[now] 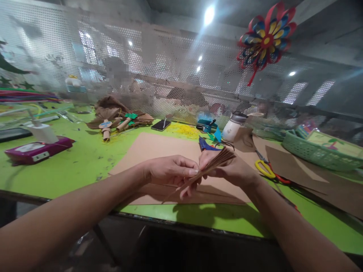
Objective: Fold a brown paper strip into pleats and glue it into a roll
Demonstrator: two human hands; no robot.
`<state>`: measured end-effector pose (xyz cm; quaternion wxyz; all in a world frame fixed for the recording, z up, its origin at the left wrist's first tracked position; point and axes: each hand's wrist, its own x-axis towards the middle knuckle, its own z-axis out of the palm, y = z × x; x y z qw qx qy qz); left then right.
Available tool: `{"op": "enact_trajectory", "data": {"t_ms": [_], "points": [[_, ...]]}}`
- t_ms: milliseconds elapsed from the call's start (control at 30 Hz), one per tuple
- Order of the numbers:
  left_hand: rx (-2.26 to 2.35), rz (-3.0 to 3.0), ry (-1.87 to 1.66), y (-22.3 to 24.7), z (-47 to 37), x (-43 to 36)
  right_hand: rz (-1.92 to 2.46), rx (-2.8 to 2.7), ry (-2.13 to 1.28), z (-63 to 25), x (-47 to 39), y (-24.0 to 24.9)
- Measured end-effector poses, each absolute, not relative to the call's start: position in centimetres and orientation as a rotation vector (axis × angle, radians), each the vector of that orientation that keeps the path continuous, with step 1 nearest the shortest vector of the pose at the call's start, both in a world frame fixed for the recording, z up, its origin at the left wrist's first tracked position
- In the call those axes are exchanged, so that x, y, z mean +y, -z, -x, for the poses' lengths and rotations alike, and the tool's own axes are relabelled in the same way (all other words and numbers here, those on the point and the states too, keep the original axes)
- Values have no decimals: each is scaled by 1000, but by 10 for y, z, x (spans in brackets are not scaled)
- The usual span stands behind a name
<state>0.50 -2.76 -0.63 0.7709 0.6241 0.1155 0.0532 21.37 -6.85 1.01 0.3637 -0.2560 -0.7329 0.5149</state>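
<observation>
Both hands meet over a large sheet of brown paper point(153, 147) on the green table. A narrow stack of pleated brown paper point(214, 164) slants up to the right between them. My left hand point(174, 168) pinches its lower middle between thumb and fingers. Wrapped around it from behind and the right is my right hand point(227, 168), its fingertips showing below the folds. Just behind the hands lies a blue glue gun point(205, 144), partly hidden by the paper and the right hand.
Yellow-handled scissors point(265, 169) lie right of my right hand, near a green basket point(320, 153). A white bottle point(234, 126), a phone point(161, 124) and brown paper crafts point(121, 117) stand or lie farther back. At left is a purple power strip point(39, 149) with a white charger point(44, 133).
</observation>
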Motion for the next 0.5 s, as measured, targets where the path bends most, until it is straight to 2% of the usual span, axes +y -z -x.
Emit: {"op": "enact_trajectory", "data": {"t_ms": [133,233,367,500], "points": [[265,-1359,-85,14,-6,-21,660,-1765,-1301,-216,-62,-2],[477,-1463,-420,15,-5,-10,734,-1783,-1247,-221,-56,1],[675,-1583,-797,6,-4,-2,1009,-2157,-1123,-221,-51,-1],[770,-2021,-673,4,-6,-5,1117,-2481,-765,-210,-52,2]]}}
